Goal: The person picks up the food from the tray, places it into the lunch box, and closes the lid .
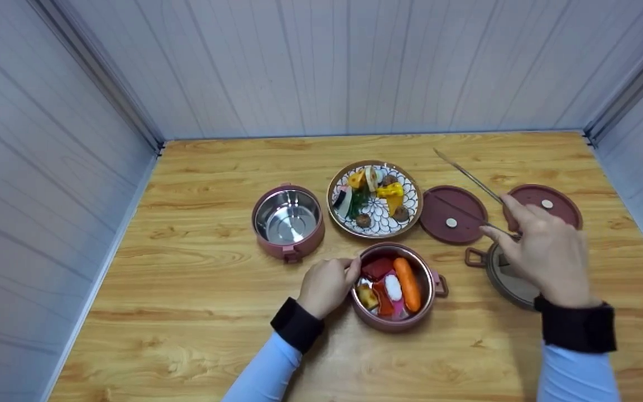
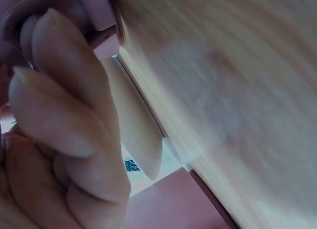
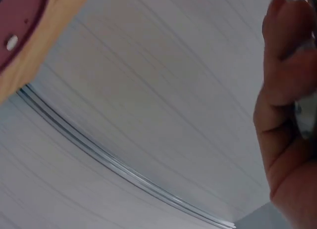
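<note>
My left hand [image 1: 326, 286] grips the left side of a pink steel-lined pot [image 1: 384, 324]. In the left wrist view its fingers [image 2: 69, 75] are curled at the pot's handle [image 2: 97, 10]. Inside lie an orange carrot-shaped piece [image 1: 407, 285], a white oval piece [image 1: 393, 288], red pieces [image 1: 378, 269] and a yellowish piece [image 1: 367, 297] in reddish liquid. At the right, my right hand [image 1: 550, 254] holds thin metal tongs [image 1: 469, 176]. Their two arms are spread apart, tips pointing left and away over a maroon lid [image 1: 462, 201]; nothing is between them.
A second pink pot [image 1: 289, 220], bare steel inside, stands at the left. Behind the food pot is a patterned plate [image 1: 377, 223] with several food pieces. Another maroon lid [image 1: 570, 209] lies at the far right. A grey round pot [image 1: 514, 287] sits partly under my right hand. Panels enclose the table [image 1: 198, 312].
</note>
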